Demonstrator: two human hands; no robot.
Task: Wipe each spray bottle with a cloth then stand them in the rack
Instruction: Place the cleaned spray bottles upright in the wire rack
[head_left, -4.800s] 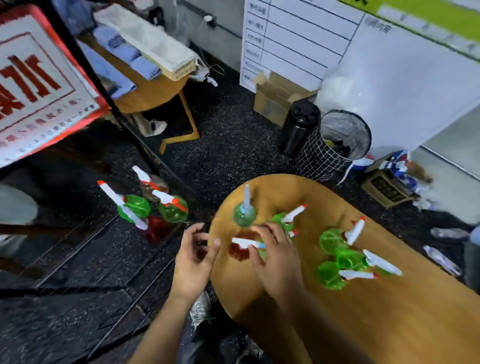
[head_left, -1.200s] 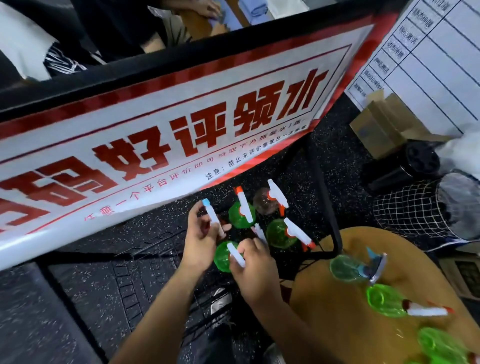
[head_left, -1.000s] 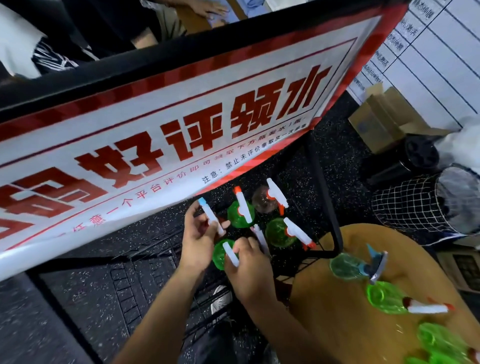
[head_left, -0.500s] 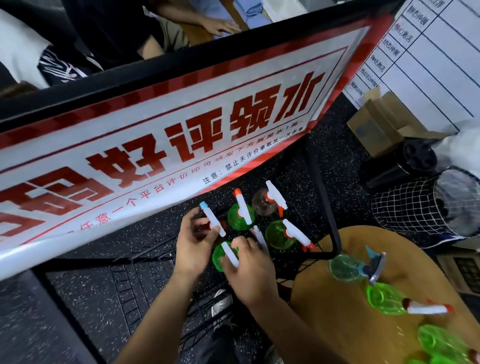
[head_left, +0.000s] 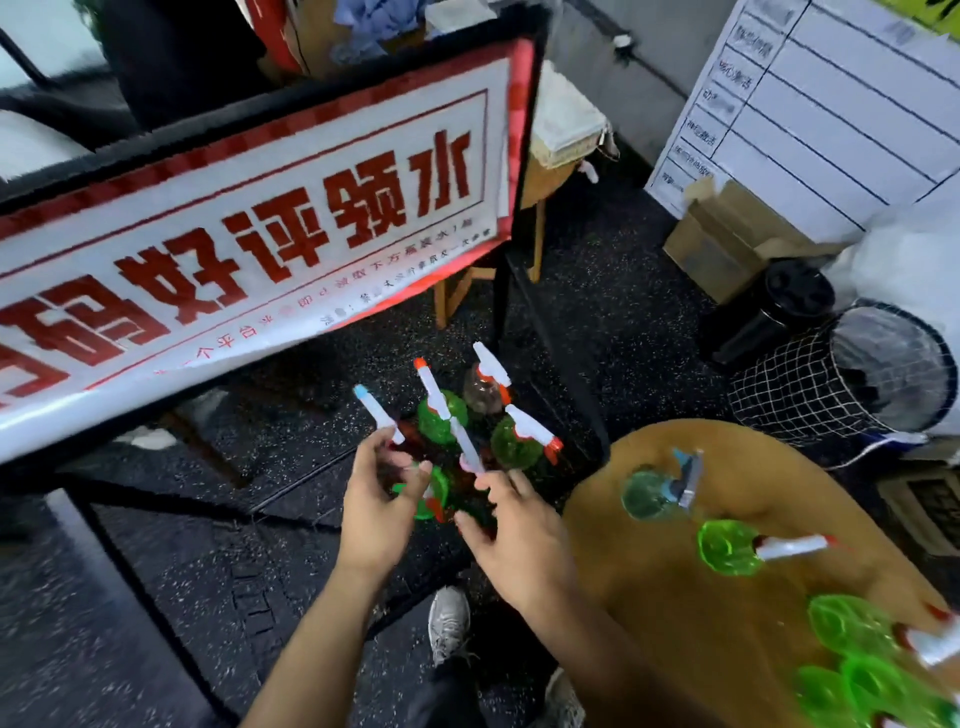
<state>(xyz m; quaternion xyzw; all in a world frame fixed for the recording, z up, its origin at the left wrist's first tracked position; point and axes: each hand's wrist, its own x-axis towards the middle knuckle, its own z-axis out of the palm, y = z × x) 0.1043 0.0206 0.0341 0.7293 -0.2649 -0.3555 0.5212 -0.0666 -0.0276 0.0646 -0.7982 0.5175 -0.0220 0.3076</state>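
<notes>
- My left hand (head_left: 375, 512) and right hand (head_left: 514, 540): fingers loosely spread, gripping nothing.
- Green spray bottle (head_left: 434, 493) sits in the rack (head_left: 582, 400), between both hands' fingertips.

Wood desk (head_left: 675, 623) at right: green spray bottles (head_left: 727, 546) on it, more blurred at the corner. Black rack (head_left: 582, 405) holds a bottle cluster (head_left: 511, 441).

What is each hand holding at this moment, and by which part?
Nothing, as far as the frame shows. The left hand and right hand hover with loosely spread fingers over the bottles in the rack, gripping none of them.
</notes>
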